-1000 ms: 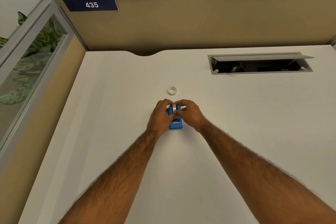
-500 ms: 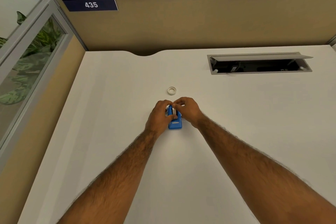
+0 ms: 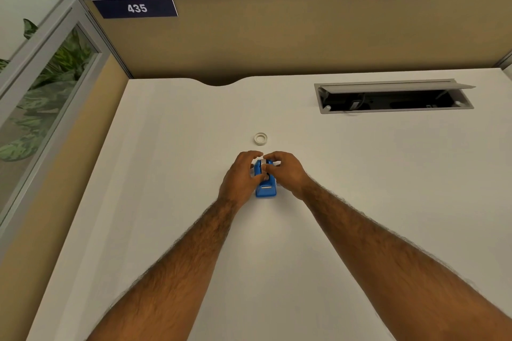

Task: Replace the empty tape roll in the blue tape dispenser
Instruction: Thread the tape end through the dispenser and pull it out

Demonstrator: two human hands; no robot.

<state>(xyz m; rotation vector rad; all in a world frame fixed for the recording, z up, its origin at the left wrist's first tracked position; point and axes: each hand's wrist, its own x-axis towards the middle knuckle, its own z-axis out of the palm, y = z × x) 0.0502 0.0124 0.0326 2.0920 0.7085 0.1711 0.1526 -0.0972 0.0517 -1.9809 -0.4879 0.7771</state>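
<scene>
The blue tape dispenser (image 3: 265, 189) stands on the white desk (image 3: 166, 174) with its metal cutter end facing me. My left hand (image 3: 241, 177) grips its left side. My right hand (image 3: 285, 171) wraps the right side, fingertips pressed on a tape roll (image 3: 266, 161) seated in the top of the dispenser; only a sliver of the roll shows. A small white ring, the other tape roll (image 3: 260, 138), lies flat on the desk just beyond my hands, touching nothing.
An open cable hatch (image 3: 393, 98) with its lid tilted up is set into the desk at the back right. Tan partition walls (image 3: 304, 33) close the back and left sides. A curved notch cuts the desk's rear edge.
The tape roll between my fingers has sunk lower into the dispenser, and my right fingers have closed further over its top. The loose ring has stayed put.
</scene>
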